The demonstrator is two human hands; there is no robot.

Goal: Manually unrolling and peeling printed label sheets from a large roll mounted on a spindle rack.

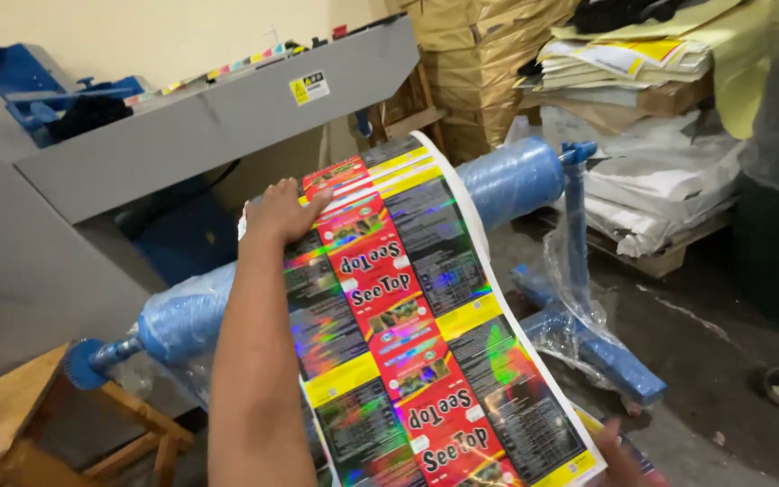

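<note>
The left hand [279, 209] lies open, palm flat on a glossy holographic printed film [407, 316] in red, yellow and black panels, draped over a blue plastic-wrapped roller [516, 176]. Only the right hand's [622, 460] edge shows at the film's lower corner; I cannot tell its grip. A blue metal stand [579, 298] carries the roller; a grey machine [209, 117] stands behind it.

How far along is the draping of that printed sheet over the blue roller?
Done, it seems: the shiny printed sheet already lies over the plastic-wrapped blue roller on its blue stand. In hand: the left hand presses flat on the sheet's top edge, while the right hand touches its lower end, mostly out of view. Left: the sheet sits slanted across the roller, so squaring it likely remains.
</note>
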